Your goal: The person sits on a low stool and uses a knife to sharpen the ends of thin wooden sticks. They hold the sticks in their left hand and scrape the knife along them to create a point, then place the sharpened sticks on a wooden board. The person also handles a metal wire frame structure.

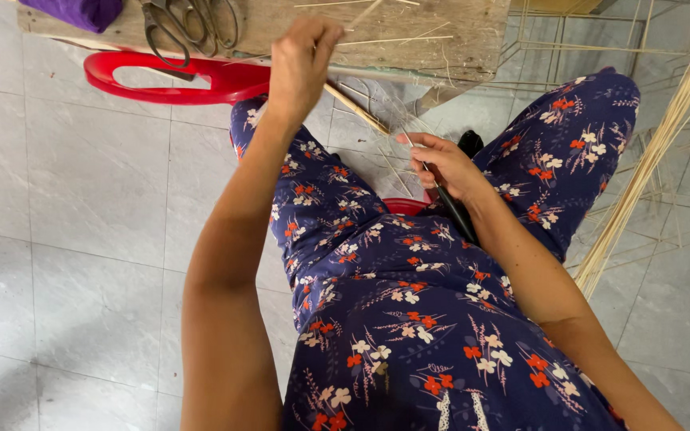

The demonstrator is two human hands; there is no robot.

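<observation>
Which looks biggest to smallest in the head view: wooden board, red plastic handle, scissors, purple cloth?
1. Wooden board, cut off by the frame's top edge.
2. Red plastic handle.
3. Scissors and purple cloth: both cropped, too close to rank.

Two hands (pixel 301 64), two pairs of scissors (pixel 189 24), one red stool (pixel 177 80), one purple cloth (pixel 73 12).

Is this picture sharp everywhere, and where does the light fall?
Head view: soft, even daylight; the floor tiles carry a faint sheen, no harsh glare. The left hand looks slightly smeared, the right hand and floral trousers crisper. Edges bend a little from the wide lens.
</observation>
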